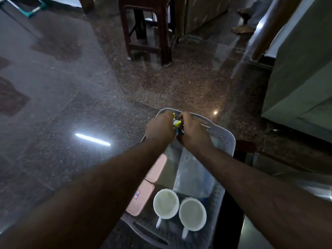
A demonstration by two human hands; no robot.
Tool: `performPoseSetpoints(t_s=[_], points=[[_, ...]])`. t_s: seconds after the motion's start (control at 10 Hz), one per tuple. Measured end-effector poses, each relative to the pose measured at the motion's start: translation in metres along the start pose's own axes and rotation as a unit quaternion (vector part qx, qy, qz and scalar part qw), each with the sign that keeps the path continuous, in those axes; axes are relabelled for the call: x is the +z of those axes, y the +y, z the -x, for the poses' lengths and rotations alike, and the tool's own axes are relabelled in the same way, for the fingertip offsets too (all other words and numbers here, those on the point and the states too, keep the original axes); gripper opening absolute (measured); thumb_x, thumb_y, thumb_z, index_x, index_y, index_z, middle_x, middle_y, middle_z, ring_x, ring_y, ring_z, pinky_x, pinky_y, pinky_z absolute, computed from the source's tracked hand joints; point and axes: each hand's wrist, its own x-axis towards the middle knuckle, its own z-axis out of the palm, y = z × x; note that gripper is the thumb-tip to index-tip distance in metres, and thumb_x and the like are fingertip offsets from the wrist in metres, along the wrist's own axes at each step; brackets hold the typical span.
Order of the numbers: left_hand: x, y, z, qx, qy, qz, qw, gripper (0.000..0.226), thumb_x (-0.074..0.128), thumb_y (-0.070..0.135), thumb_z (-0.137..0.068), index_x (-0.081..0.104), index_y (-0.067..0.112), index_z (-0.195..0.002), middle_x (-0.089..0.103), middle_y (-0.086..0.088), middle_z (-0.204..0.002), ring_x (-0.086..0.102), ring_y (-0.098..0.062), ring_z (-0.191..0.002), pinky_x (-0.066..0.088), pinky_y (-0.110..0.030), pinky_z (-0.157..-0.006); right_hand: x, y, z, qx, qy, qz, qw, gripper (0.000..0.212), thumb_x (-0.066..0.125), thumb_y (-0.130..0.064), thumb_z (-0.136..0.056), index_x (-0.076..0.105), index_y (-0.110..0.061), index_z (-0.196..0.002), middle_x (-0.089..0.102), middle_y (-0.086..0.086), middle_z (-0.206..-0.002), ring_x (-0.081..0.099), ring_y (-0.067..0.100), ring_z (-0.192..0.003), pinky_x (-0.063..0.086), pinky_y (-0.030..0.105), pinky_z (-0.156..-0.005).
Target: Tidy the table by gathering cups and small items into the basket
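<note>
A pale grey perforated basket (226,139) sits at the near right part of the glossy dark table (71,108). Inside it stand two white cups (166,203) (192,213) with handles pointing toward me, a pair of pink boxes (142,196) along its left side, and a clear plastic bag (194,177). Over the basket's far end, my left hand (159,129) and my right hand (193,134) meet and together grip a small yellow and blue item (177,124). Most of that item is hidden by my fingers.
A dark wooden stool (147,31) stands on the floor beyond the table. A pale cabinet (301,83) rises on the right. A person's bare foot (242,29) shows at the top right. A ceiling light reflects on the tabletop at the left.
</note>
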Motion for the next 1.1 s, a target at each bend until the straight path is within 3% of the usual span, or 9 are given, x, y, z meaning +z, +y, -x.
performPoseSetpoints(t_s=[0.2, 0.3, 0.4, 0.5, 0.6, 0.7, 0.9, 1.0, 1.1], points=[[0.003, 0.003, 0.003, -0.013, 0.027, 0.017, 0.999, 0.018, 0.06, 0.022, -0.085, 0.048, 0.017, -0.097, 0.068, -0.01, -0.095, 0.066, -0.038, -0.088, 0.046, -0.038, -0.066, 0.005, -0.001, 0.0, -0.006, 0.044, -0.023, 0.999, 0.033, 0.061, -0.015, -0.085, 0.048, -0.021, -0.114, 0.064, 0.009, -0.11, 0.061, 0.032, -0.101, 0.051, 0.044, -0.081], [-0.005, 0.002, 0.011, -0.032, 0.048, 0.064, 0.996, 0.031, 0.066, 0.031, -0.081, 0.047, 0.019, -0.103, 0.061, -0.009, -0.108, 0.063, -0.035, -0.094, 0.039, -0.036, -0.065, 0.002, 0.002, 0.013, 0.004, 0.103, -0.111, 0.988, 0.023, 0.071, -0.021, -0.083, 0.058, -0.016, -0.101, 0.061, 0.004, -0.103, 0.058, 0.021, -0.094, 0.047, 0.036, -0.08], [-0.012, -0.003, 0.025, -0.038, 0.067, 0.151, 0.986, 0.039, 0.067, 0.034, -0.078, 0.046, 0.013, -0.104, 0.055, -0.01, -0.105, 0.058, -0.033, -0.093, 0.033, -0.031, -0.068, -0.003, 0.005, 0.027, 0.086, 0.136, -0.216, 0.963, 0.025, 0.077, -0.03, -0.081, 0.063, -0.01, -0.087, 0.063, 0.001, -0.084, 0.057, 0.016, -0.079, 0.045, 0.029, -0.074], [-0.012, -0.004, 0.038, -0.04, 0.048, 0.18, 0.982, 0.043, 0.069, 0.027, -0.081, 0.05, -0.001, -0.107, 0.055, -0.021, -0.107, 0.054, -0.036, -0.101, 0.027, -0.024, -0.071, -0.001, 0.004, 0.033, 0.239, 0.044, -0.325, 0.914, 0.013, 0.072, -0.02, -0.082, 0.065, -0.013, -0.091, 0.066, 0.001, -0.086, 0.066, 0.023, -0.086, 0.056, 0.044, -0.083], [-0.009, 0.004, 0.041, -0.035, 0.021, 0.169, 0.985, 0.035, 0.067, 0.013, -0.081, 0.05, -0.007, -0.105, 0.055, -0.028, -0.109, 0.054, -0.04, -0.101, 0.039, -0.035, -0.081, 0.004, -0.001, 0.035, 0.281, -0.007, -0.357, 0.891, 0.016, 0.059, -0.01, -0.081, 0.066, -0.015, -0.095, 0.069, 0.009, -0.099, 0.067, 0.029, -0.095, 0.057, 0.051, -0.086], [-0.009, 0.011, 0.04, -0.042, 0.013, 0.146, 0.988, 0.028, 0.064, 0.013, -0.082, 0.053, -0.006, -0.099, 0.061, -0.029, -0.105, 0.059, -0.042, -0.096, 0.045, -0.04, -0.075, 0.007, -0.003, 0.035, 0.253, 0.013, -0.319, 0.913, 0.019, 0.061, -0.008, -0.078, 0.069, -0.013, -0.094, 0.071, 0.01, -0.099, 0.067, 0.028, -0.093, 0.057, 0.042, -0.085], [-0.008, 0.012, 0.039, -0.066, -0.012, 0.087, 0.994, 0.019, 0.067, 0.013, -0.077, 0.049, 0.009, -0.084, 0.068, -0.023, -0.099, 0.064, -0.041, -0.094, 0.04, -0.032, -0.068, 0.017, 0.0, 0.027, 0.261, 0.03, -0.276, 0.924, 0.018, 0.073, -0.013, -0.075, 0.067, -0.019, -0.092, 0.072, 0.002, -0.099, 0.066, 0.022, -0.095, 0.055, 0.043, -0.088], [-0.004, 0.008, 0.038, -0.083, -0.027, 0.058, 0.994, 0.028, 0.069, 0.015, -0.079, 0.044, 0.011, -0.09, 0.068, -0.02, -0.101, 0.065, -0.039, -0.097, 0.039, -0.032, -0.069, 0.021, 0.001, 0.024, 0.23, 0.0, -0.216, 0.949, 0.016, 0.073, -0.009, -0.077, 0.071, -0.015, -0.092, 0.07, 0.007, -0.107, 0.065, 0.025, -0.102, 0.053, 0.041, -0.092], [0.003, 0.004, 0.033, -0.09, -0.029, -0.001, 0.995, 0.026, 0.066, 0.017, -0.083, 0.05, 0.007, -0.102, 0.069, -0.019, -0.103, 0.066, -0.038, -0.098, 0.048, -0.036, -0.074, 0.025, 0.0, 0.026, 0.201, 0.008, -0.165, 0.966, 0.022, 0.073, -0.011, -0.08, 0.07, -0.017, -0.1, 0.064, 0.011, -0.114, 0.064, 0.027, -0.101, 0.052, 0.04, -0.093]])
